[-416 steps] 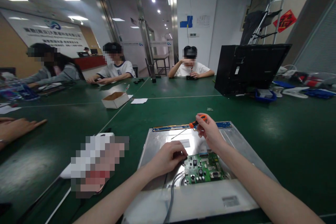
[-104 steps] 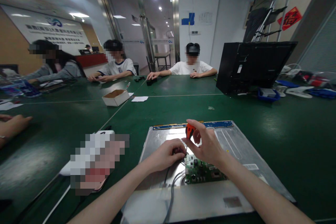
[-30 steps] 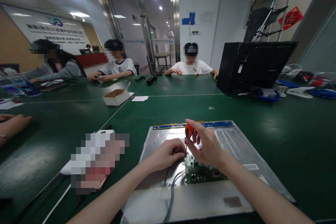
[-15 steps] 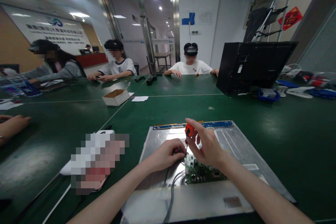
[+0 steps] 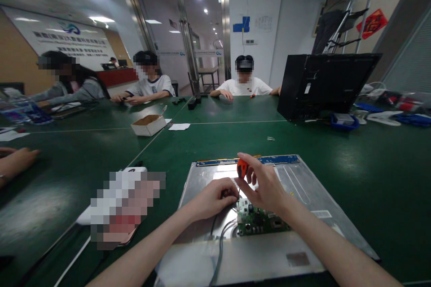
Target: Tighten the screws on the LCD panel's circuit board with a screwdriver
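A metal display panel (image 5: 303,215) lies flat before me, with a blue circuit strip (image 5: 281,159) along its far edge. My right hand (image 5: 264,181) grips an orange and black screwdriver (image 5: 241,168) upright, its tip down at the near-left part of the panel's green circuit board (image 5: 257,219). Beside the tip, my left hand (image 5: 218,195) has its fingers pinched together at the board's upper left corner; whatever is between them is hidden. A grey cable (image 5: 220,251) runs from the board toward the panel's near edge.
To the left lie a blurred-out phone (image 5: 131,228) and a white device (image 5: 134,170) with cables. Farther off are an open small box (image 5: 148,125), paper (image 5: 179,127) and a black monitor (image 5: 326,85). Several people sit around the green table (image 5: 215,139); another person's hand (image 5: 20,161) rests at left.
The screwdriver's handle has turned slightly in my right hand, whose thumb has shifted up a little. My left hand stays in place.
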Demonstrator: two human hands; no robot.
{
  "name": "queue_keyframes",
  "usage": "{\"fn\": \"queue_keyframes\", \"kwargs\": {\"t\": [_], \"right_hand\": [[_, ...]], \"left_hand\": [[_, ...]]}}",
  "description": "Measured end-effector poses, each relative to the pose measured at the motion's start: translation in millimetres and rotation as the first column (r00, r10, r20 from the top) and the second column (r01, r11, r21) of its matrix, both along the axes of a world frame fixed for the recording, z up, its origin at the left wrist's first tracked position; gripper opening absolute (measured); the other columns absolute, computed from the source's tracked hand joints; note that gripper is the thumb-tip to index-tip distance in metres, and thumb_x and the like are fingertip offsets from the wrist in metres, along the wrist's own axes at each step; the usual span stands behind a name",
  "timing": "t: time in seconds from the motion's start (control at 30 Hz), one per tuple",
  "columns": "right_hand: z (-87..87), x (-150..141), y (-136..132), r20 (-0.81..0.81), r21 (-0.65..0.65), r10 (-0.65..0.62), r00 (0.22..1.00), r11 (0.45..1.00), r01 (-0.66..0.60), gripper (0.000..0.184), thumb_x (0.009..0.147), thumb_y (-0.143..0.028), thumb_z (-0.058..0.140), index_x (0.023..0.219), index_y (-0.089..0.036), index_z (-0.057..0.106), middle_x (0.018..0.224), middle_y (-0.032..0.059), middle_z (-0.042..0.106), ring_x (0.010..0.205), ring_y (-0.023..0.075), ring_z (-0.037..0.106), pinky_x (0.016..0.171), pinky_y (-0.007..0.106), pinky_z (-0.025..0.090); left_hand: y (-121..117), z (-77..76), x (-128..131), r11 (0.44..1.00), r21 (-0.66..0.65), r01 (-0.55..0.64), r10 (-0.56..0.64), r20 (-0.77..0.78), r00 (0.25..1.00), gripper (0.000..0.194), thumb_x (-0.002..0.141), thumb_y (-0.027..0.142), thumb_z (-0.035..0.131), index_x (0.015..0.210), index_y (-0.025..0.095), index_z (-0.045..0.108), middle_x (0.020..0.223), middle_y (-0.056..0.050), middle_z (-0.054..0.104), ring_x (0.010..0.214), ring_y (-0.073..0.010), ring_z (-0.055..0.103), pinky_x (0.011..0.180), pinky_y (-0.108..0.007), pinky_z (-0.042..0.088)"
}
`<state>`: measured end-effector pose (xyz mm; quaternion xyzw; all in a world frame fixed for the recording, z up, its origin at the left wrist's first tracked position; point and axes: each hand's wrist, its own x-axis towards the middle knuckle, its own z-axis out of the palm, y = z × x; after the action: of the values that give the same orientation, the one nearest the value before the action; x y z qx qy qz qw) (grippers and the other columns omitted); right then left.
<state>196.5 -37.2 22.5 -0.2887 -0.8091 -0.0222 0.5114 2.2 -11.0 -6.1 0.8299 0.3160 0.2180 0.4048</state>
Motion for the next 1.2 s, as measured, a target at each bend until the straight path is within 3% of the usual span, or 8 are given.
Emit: {"fn": "queue_keyframes", "kwargs": {"t": [0.23, 0.5, 0.83, 1.0, 1.2], "right_hand": [[-0.3, -0.7, -0.8, -0.013, -0.019, 0.015, 1.0, 1.0, -0.016, 0.054, 0.094, -0.017, 0.047, 0.145, -0.019, 0.031, 0.084, 0.0018, 0.064, 0.055, 0.0112, 0.056, 0.046, 0.023, 0.043], [0.7, -1.0, 1.6, -0.002, 0.036, -0.011, 1.0, 0.999, 0.011, 0.048, 0.096, -0.023, 0.052, 0.141, -0.024, 0.034, 0.076, -0.0037, 0.058, 0.05, 0.0101, 0.046, 0.047, 0.023, 0.041], [4.0, -0.1, -3.1, -0.008, -0.014, 0.043, 0.999, 0.999, -0.044, 0.053, 0.092, -0.015, 0.045, 0.143, -0.019, 0.033, 0.085, 0.001, 0.061, 0.058, 0.0114, 0.055, 0.049, 0.023, 0.046], [2.7, -1.3, -1.3, -0.017, 0.022, -0.024, 1.0, 0.999, 0.025, 0.047, 0.094, -0.019, 0.048, 0.139, -0.022, 0.036, 0.081, -0.0005, 0.061, 0.055, 0.0112, 0.052, 0.049, 0.024, 0.044], [1.3, -0.6, 0.7, -0.001, 0.024, -0.02, 1.0, 1.0, 0.02, 0.047, 0.096, -0.024, 0.052, 0.139, -0.024, 0.036, 0.078, -0.0018, 0.061, 0.053, 0.0116, 0.051, 0.05, 0.023, 0.044]], "left_hand": [[0.2, 0.4, 0.2, 1.0, 0.018, 0.014, -0.013, -0.037, 0.999, 0.011, 0.084, 0.013, 0.057, 0.09, 0.016, 0.065, 0.085, -0.002, 0.065, 0.077, -0.0167, 0.058, 0.072, -0.028, 0.046], [-1.5, 2.2, 0.6, 1.0, -0.015, -0.018, 0.018, -0.025, 1.0, 0.005, 0.084, 0.016, 0.059, 0.087, 0.017, 0.063, 0.083, -0.001, 0.065, 0.074, -0.0156, 0.058, 0.069, -0.027, 0.047], [1.3, -1.1, -0.2, 1.0, 0.011, 0.016, -0.016, -0.044, 0.999, 0.01, 0.084, 0.012, 0.058, 0.089, 0.016, 0.065, 0.084, -0.002, 0.065, 0.077, -0.0166, 0.058, 0.071, -0.027, 0.046], [0.3, 0.2, 0.2, 1.0, 0.007, -0.001, 0.001, -0.044, 0.999, 0.009, 0.084, 0.011, 0.058, 0.088, 0.015, 0.065, 0.082, -0.001, 0.064, 0.074, -0.0155, 0.057, 0.069, -0.026, 0.046], [0.3, 1.7, 0.7, 1.0, -0.012, -0.018, 0.018, -0.039, 0.999, 0.007, 0.083, 0.011, 0.06, 0.087, 0.016, 0.064, 0.083, 0.0, 0.065, 0.074, -0.0148, 0.058, 0.07, -0.026, 0.048]]}}
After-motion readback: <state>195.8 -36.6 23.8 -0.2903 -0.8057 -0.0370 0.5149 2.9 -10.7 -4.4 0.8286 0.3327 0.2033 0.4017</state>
